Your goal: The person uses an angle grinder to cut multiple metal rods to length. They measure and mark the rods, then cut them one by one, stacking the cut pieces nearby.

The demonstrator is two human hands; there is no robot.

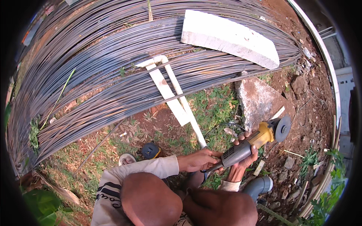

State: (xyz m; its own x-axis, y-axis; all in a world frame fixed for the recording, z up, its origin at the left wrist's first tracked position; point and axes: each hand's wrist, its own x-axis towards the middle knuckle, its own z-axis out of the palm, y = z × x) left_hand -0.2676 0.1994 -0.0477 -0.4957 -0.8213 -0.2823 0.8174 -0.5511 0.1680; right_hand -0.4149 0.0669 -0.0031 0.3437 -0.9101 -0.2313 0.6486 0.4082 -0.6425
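Note:
An angle grinder (245, 147) with a grey body and yellow head is held in front of me, tilted so its dark cutting disc (283, 128) points up and right. My right hand (245, 160) wraps its body from below, fingertips showing on the far side. At the tail end, where the cord comes out, my left hand (199, 160) is closed on the grinder. Just beyond my left hand, a white pipe (190, 115) with an elbow slants over the steel bars, and a flat white strip (167, 94) lies beside it.
Long steel bars (113, 49) fill the far side. A white concrete block (230, 37) rests on them. Nearer lie a broken concrete slab (260, 101) and, to the left, a black-and-yellow tape measure (151, 150). A grey pipe elbow (259, 186) sits by my right knee.

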